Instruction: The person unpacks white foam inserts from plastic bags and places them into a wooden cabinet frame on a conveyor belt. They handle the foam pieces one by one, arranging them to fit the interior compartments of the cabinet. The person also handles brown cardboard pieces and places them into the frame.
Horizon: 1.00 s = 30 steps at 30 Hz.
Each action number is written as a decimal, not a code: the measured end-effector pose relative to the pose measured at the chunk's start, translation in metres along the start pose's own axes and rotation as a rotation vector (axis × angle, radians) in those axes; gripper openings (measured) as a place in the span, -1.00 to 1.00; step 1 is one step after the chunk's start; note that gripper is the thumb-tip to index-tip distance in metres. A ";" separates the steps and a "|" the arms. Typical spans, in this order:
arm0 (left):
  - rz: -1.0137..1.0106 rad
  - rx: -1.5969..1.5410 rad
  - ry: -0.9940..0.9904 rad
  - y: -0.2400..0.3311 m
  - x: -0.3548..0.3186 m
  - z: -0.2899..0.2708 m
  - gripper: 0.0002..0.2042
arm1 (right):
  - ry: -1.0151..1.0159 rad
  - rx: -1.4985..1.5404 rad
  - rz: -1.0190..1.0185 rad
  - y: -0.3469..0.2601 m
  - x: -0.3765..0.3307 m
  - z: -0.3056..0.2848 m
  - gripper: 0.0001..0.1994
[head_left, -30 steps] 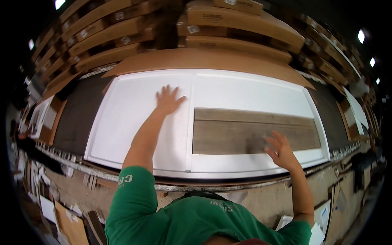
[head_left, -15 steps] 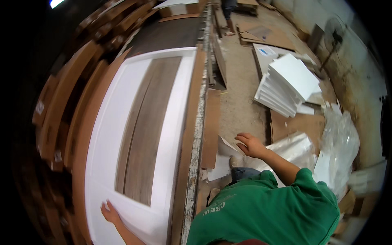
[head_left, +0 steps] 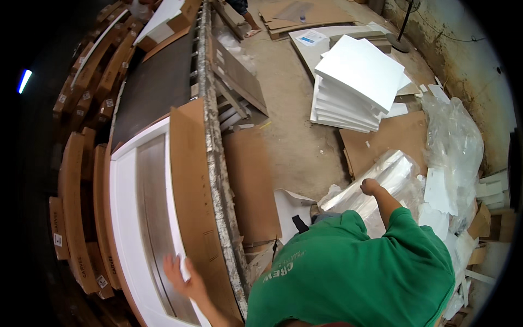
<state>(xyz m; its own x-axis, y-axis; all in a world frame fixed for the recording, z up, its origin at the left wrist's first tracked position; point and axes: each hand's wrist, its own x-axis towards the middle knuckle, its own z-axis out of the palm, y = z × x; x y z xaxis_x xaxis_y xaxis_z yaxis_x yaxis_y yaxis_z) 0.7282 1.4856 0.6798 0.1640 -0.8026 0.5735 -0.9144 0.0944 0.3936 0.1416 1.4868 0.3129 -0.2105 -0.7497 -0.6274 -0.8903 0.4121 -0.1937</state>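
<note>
A long white foam frame [head_left: 124, 188] surrounds a grey-brown wood-look panel [head_left: 155, 196], all lying in an open cardboard carton [head_left: 190, 163] on a long bench. My left hand [head_left: 184, 279], slightly blurred, is over the right foam strip near the panel's lower part, its fingers apart. Whether it presses on the foam I cannot tell. Out to the right, my right hand [head_left: 370, 187] is closed with its fingers curled, in front of a roll of clear plastic film [head_left: 389, 174] in this view. Anything inside those fingers is hidden.
Stacked brown cartons [head_left: 76, 207] line the left side. White foam sheets [head_left: 359, 76] are piled on the floor to the right, near crumpled plastic wrap [head_left: 455, 147]. The bench's worn metal edge [head_left: 215, 180] runs beside me. Another person's leg [head_left: 250, 22] shows at the far end.
My view has shifted, bringing the carton's right flap broadly into sight. My left hand has moved from the foam's lower left to its right strip. My right hand's spread fingers have closed.
</note>
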 end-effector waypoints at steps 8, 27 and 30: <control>0.312 -0.300 -0.391 0.114 0.040 0.174 -0.85 | 0.274 0.405 0.152 0.012 0.026 -0.041 -0.69; 0.463 -0.713 -1.006 0.178 0.274 0.527 -0.81 | -0.044 0.462 0.699 -0.026 0.074 0.013 -0.65; 0.361 -0.668 -1.149 0.171 0.317 0.575 -0.77 | 0.074 0.417 0.364 -0.105 0.119 -0.119 -0.66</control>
<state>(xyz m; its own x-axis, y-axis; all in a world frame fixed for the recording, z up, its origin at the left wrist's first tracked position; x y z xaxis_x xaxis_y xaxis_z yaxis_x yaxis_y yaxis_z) 0.4112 0.9084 0.5162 -0.7362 -0.6736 -0.0649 -0.4370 0.4000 0.8056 0.1621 1.2926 0.3483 -0.5156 -0.5492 -0.6577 -0.5233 0.8096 -0.2658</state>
